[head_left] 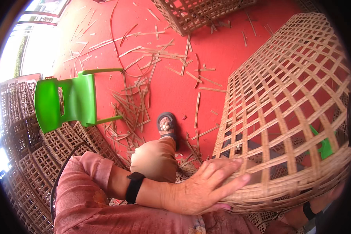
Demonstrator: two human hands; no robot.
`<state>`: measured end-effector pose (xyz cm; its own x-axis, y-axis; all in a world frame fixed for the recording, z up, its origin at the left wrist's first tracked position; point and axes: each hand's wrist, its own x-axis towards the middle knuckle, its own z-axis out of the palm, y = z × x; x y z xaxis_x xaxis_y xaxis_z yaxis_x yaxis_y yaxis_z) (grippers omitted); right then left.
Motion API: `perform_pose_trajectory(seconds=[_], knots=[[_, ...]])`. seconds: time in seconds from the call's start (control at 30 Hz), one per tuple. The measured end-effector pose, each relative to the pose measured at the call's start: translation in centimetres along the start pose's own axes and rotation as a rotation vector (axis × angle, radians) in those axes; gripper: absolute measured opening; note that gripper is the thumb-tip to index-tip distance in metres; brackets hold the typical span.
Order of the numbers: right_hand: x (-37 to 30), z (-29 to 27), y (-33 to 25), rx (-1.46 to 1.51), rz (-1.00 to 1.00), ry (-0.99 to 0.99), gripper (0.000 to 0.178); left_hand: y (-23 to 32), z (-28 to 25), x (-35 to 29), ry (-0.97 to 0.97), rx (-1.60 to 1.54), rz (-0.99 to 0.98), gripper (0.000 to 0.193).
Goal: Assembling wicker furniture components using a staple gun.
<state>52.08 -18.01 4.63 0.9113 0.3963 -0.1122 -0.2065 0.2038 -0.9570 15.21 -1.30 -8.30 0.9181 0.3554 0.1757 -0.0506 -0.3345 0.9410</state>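
A large open-weave basket (286,150) of tan strips lies tilted across my lap and fills the right side. My left hand (206,187) grips its thick plaited rim. The fingers lie over the rim, and the thumb is tucked low against it. A black band (135,187) circles my left wrist. At the lower right, my right hand (334,194) is against the underside of the same rim. Its fingers are hidden and dim near the picture's edge. Another black band (309,210) sits on that wrist.
Cut strips (134,103) litter the red floor (210,50). A green plastic chair (76,97) lies at the left, by stacked woven baskets (46,156). Another basket (191,15) stands at the far side. My sandalled foot (166,124) rests ahead, and a green object (325,148) shows through the weave.
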Motion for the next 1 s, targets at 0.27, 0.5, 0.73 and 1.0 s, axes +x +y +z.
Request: perform_pose_trajectory(seconds=[0.27, 0.5, 0.73, 1.0], knots=[[-0.5, 5.1, -1.1, 0.156, 0.268, -0.686, 0.061, -1.8, -1.1, -4.1, 0.085, -0.038, 0.075, 0.085], [-4.2, 15.7, -0.6, -0.145, 0.302, -0.430, 0.057, -1.2, 0.3, -7.4, 0.122, 0.119, -0.083, 0.088], [-7.4, 28.8, -4.0, -0.088, 0.489, -0.588, 0.047, 9.2, 2.3, -10.5, 0.188, -0.436, -1.017, 0.101], [-21.1, 42.2, -7.9, -0.237, 0.847, -0.979, 0.049, 20.9, 11.0, -20.9, 0.697, -1.172, -0.701, 0.060]])
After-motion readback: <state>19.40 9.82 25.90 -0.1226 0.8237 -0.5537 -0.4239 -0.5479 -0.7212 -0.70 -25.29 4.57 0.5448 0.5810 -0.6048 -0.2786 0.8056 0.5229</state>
